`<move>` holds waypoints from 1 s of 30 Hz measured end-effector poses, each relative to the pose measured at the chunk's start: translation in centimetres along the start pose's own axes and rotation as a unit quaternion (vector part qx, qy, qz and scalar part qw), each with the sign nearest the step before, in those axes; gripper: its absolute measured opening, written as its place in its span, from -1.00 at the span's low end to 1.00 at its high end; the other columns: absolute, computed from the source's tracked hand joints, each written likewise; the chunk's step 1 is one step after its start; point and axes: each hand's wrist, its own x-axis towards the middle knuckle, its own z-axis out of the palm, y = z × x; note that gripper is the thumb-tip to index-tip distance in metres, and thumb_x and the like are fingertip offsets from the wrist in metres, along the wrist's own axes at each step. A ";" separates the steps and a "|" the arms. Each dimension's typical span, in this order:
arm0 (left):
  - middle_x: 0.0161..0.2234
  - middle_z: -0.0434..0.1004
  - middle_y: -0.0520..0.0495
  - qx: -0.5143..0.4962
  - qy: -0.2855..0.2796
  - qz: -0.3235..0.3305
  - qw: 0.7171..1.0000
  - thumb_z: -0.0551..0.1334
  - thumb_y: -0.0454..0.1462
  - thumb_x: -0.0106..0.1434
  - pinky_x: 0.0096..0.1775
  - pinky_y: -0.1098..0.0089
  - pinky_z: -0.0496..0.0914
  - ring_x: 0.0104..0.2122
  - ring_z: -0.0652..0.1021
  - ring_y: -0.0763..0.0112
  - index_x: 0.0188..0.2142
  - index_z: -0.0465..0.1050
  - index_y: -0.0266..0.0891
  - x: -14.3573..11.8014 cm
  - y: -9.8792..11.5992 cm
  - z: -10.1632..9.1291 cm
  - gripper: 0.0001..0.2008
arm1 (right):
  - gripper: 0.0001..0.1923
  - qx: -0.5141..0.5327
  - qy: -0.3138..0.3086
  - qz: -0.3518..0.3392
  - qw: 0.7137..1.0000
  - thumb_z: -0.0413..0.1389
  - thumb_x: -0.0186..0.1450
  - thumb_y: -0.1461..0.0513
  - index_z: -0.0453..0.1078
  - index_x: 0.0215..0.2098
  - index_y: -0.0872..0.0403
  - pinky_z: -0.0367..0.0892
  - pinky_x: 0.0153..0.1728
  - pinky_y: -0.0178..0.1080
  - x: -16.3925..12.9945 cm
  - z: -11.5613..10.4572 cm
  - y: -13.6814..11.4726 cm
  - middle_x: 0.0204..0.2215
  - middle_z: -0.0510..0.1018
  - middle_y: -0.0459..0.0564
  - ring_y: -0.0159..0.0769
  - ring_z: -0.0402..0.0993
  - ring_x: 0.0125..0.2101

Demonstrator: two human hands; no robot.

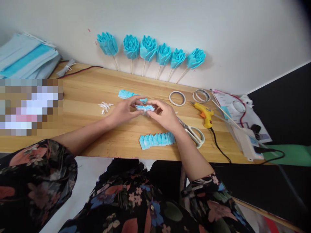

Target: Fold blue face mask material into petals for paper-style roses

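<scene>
My left hand (125,111) and right hand (164,114) pinch a small pleated light-blue fabric strip (145,107), mostly hidden by my fingers; yellow glue gun (205,114) at three o'clock.

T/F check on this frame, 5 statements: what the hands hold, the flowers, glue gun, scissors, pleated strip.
1. Both the left hand and the right hand pinch one small blue folded piece. True.
2. Three blue flowers lean on the wall. False: six blue flowers on sticks lean there.
3. The yellow glue gun lies on the table, off to the right hand's side. True.
4. The scissors are held in the right hand. False: they lie on the table beside the right wrist.
5. A pleated blue strip lies near the table's front edge. True.
</scene>
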 end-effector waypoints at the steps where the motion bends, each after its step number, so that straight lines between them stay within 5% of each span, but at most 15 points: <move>1: -0.05 0.61 -0.16 0.008 0.007 -0.007 1.000 0.32 -0.23 0.23 -0.01 0.27 0.46 -0.10 0.59 0.29 0.19 0.39 -0.25 0.0 0.0 0.0 -0.47 | -0.67 -0.002 0.008 0.003 1.000 0.25 0.23 0.23 0.51 -0.03 -0.02 0.42 -0.18 -0.19 0.0 0.0 0.0 -0.15 0.61 -0.02 -0.30 0.49 -0.26; 4: -0.06 0.62 -0.15 0.025 0.024 -0.021 0.999 0.33 -0.22 0.21 -0.10 0.32 0.45 -0.24 0.58 0.37 0.12 0.46 -0.24 0.0 -0.1 0.0 -0.53 | -0.68 -0.003 0.019 0.012 1.000 0.25 0.23 0.22 0.51 -0.03 -0.02 0.40 -0.24 -0.21 0.0 0.1 0.0 -0.21 0.59 -0.04 -0.33 0.45 -0.32; 8: -0.24 0.62 -0.07 0.027 0.019 -0.002 0.999 0.29 -0.19 0.24 -0.22 0.39 0.41 -0.31 0.55 0.39 -0.21 0.58 -0.23 0.0 0.0 -0.1 -0.81 | -0.80 -0.003 0.023 0.016 1.000 0.23 0.23 0.21 0.52 -0.15 -0.01 0.37 -0.30 -0.23 0.0 0.3 -0.2 -0.31 0.57 -0.06 -0.33 0.42 -0.37; 11: -0.37 0.56 -0.04 0.031 0.033 0.016 0.999 0.29 -0.18 0.24 -0.30 0.40 0.36 -0.37 0.49 0.41 -0.39 0.54 -0.24 0.1 0.0 -0.2 -0.83 | -0.87 0.007 0.038 0.018 0.999 0.21 0.25 0.19 0.50 -0.23 0.01 0.36 -0.31 -0.24 0.1 0.3 -0.1 -0.36 0.55 -0.07 -0.33 0.40 -0.39; 23: -0.42 0.49 0.00 0.013 -0.008 -0.032 0.999 0.35 -0.10 0.18 -0.41 0.42 0.26 -0.46 0.41 0.45 -0.27 0.55 -0.25 0.0 -0.1 -0.2 -0.75 | -0.82 0.037 0.022 0.024 0.999 0.22 0.23 0.17 0.49 -0.19 0.02 0.35 -0.31 -0.26 0.0 0.5 0.2 -0.31 0.55 -0.07 -0.36 0.41 -0.38; 30: -0.36 0.51 -0.04 -0.020 0.048 0.011 0.999 0.31 -0.16 0.22 -0.27 0.36 0.33 -0.34 0.47 0.39 -0.43 0.48 -0.25 0.2 0.1 -0.2 -0.79 | -0.86 0.082 0.021 0.034 0.996 0.19 0.25 0.13 0.37 -0.28 0.00 0.31 -0.39 -0.27 0.0 0.9 0.5 -0.43 0.47 -0.13 -0.37 0.37 -0.44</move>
